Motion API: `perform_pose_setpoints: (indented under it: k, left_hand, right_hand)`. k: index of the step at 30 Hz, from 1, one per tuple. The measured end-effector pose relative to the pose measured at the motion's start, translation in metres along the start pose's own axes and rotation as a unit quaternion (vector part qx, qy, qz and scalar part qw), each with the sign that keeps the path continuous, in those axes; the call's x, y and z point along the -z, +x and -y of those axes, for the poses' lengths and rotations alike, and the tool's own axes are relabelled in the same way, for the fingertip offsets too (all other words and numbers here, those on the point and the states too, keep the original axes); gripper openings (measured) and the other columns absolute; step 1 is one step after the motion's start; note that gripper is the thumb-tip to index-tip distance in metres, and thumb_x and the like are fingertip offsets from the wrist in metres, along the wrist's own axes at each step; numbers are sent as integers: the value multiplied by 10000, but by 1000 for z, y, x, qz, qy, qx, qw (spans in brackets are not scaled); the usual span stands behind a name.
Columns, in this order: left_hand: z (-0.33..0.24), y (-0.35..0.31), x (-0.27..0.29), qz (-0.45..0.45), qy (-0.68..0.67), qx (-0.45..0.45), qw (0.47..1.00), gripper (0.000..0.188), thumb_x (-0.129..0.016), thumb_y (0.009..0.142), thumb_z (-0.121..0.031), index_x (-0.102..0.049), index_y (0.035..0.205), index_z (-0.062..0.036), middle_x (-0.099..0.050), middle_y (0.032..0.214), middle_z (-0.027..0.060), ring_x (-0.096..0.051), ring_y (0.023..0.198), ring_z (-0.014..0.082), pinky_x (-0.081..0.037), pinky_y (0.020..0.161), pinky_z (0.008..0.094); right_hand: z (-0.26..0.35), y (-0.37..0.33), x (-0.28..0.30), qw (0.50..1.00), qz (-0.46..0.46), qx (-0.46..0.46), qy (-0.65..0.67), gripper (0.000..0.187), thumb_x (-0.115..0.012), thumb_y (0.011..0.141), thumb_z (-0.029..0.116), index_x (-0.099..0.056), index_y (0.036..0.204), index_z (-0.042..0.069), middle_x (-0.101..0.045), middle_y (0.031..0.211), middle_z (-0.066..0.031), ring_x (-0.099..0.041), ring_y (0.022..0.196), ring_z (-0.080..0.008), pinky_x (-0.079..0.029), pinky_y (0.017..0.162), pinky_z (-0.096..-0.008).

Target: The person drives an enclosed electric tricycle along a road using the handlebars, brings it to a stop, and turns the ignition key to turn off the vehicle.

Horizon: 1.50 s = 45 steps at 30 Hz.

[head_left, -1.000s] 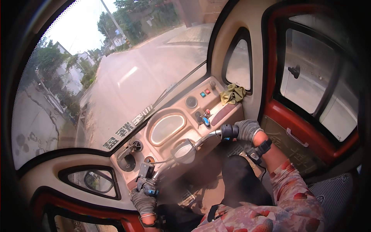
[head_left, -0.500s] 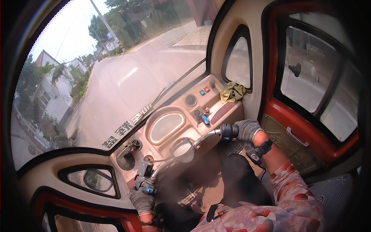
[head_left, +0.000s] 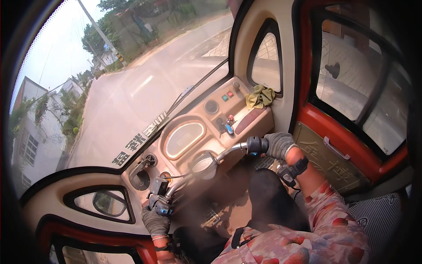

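My right hand [head_left: 280,145], in a grey knitted glove, is wrapped round the right grip of a metal handlebar [head_left: 231,150]. Its fingers sit just behind a black switch housing [head_left: 256,146]. At lower left, my left hand [head_left: 154,221], gloved the same way, closes round the left grip beside another switch block [head_left: 162,207] with a blue button. A pale oval cover [head_left: 204,166] sits at the middle of the bar. Keys with a blue fob [head_left: 229,129] hang at the beige dashboard [head_left: 197,115]. The gloves and my fingers hide most of both grips.
Beyond the windshield, with a wiper [head_left: 193,90] across it, runs a pale road [head_left: 127,105]. White houses [head_left: 33,136] stand left, and a pole [head_left: 99,33] and trees lie ahead. A crumpled olive cloth [head_left: 260,97] rests on the dash. The right door has a pull handle [head_left: 336,148].
The view outside has shifted: the left houses look larger, the pole has moved left, and paving now shows through the right window. Both hands stay on the grips.
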<state>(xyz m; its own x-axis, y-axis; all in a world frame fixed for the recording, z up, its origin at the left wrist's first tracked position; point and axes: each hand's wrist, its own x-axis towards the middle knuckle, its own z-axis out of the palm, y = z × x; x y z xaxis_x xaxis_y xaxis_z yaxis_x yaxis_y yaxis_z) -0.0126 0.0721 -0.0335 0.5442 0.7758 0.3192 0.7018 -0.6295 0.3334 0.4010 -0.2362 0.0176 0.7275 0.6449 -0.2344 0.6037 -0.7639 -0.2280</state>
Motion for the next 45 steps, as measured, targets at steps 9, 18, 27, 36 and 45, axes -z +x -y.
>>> perform_pose_setpoints:
  k: [9,18,27,36,45]
  left_hand:
    - [-13,12,23,24,16,35,999,512,-884,675,-338,-704,1051,-40,-665,1091,151,-650,986,323,-504,901,370]
    - [-14,12,27,21,94,-26,995,522,-814,727,-390,-667,1021,17,-646,999,216,-636,902,391,-496,818,435]
    - [-24,24,23,46,118,-13,992,503,-855,670,-389,-719,981,-17,-631,1033,206,-621,931,398,-494,836,446]
    - [-38,43,38,90,125,2,988,463,-813,696,-366,-726,993,-21,-641,1053,212,-616,963,396,-492,856,448]
    - [-5,45,24,114,-62,56,990,535,-841,702,-356,-632,1067,-26,-669,1058,159,-631,956,301,-504,847,400]
  right_hand:
    - [21,-21,-4,1000,-21,-9,-7,512,-821,715,538,-709,1016,139,-735,931,-123,-705,933,-340,-546,830,-438]
    - [-1,-21,-8,1000,-15,2,24,539,-819,696,571,-700,986,133,-730,911,-133,-701,930,-353,-545,829,-443]
    - [-9,-12,-5,999,3,-9,33,577,-800,683,606,-705,993,128,-731,925,-141,-703,928,-355,-545,833,-449]
    - [-18,6,16,996,58,-3,70,538,-793,721,566,-688,998,116,-727,927,-150,-702,926,-363,-540,824,-459]
    - [-17,2,15,997,63,0,43,574,-784,708,608,-684,974,109,-728,926,-152,-702,927,-370,-542,813,-460]
